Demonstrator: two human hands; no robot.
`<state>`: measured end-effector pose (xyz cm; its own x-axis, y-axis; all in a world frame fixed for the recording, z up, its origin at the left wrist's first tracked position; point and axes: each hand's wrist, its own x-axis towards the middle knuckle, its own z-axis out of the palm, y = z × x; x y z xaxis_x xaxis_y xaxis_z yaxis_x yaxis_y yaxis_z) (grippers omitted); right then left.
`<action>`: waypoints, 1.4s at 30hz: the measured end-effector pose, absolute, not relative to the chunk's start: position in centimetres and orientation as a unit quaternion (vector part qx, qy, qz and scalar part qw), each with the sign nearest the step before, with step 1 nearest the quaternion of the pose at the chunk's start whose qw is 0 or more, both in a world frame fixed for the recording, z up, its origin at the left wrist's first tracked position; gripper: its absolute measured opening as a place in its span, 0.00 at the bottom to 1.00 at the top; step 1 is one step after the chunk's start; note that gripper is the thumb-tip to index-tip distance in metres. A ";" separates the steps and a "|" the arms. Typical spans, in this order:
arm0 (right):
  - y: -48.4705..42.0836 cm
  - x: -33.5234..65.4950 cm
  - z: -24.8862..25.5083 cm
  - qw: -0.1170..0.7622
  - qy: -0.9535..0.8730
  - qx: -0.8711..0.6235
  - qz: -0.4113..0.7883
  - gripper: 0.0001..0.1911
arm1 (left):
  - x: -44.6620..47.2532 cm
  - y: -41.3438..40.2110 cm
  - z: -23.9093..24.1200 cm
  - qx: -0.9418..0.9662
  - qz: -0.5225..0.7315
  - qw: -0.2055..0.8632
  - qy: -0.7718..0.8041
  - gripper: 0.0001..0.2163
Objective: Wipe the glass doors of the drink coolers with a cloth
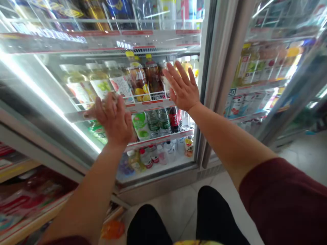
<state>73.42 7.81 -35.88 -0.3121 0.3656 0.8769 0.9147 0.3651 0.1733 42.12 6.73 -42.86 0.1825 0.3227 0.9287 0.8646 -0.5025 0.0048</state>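
Left hand [114, 119] is sitting at the front rail of the middle shelf [150, 105], left of centre. Right hand [182, 86] is hovering to its right, before the tall bottles [143, 80] on that shelf. Small bottles [159, 120] are standing one shelf below. Glass door [263, 68] is standing right of the bay, snack rack [25, 200] lower left.
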 end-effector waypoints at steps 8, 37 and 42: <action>8.2 73.2 -36.0 0.388 -0.722 -0.448 -0.357 0.42 | 45.8 5.6 -46.8 -0.777 -0.435 0.247 -0.383 0.26; 7.6 73.1 -35.9 0.398 -0.735 -0.433 -0.338 0.35 | 51.4 6.4 -48.4 -0.838 -0.346 0.371 -0.201 0.29; 7.7 73.2 -35.9 0.394 -0.734 -0.435 -0.341 0.36 | 50.1 7.4 -44.5 -0.814 -0.395 0.338 -0.259 0.27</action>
<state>73.20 7.74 -35.89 -0.3107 0.3701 0.8755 0.9079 0.3881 0.1581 50.12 7.44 -44.49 0.5539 0.1550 0.8180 0.6888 -0.6372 -0.3457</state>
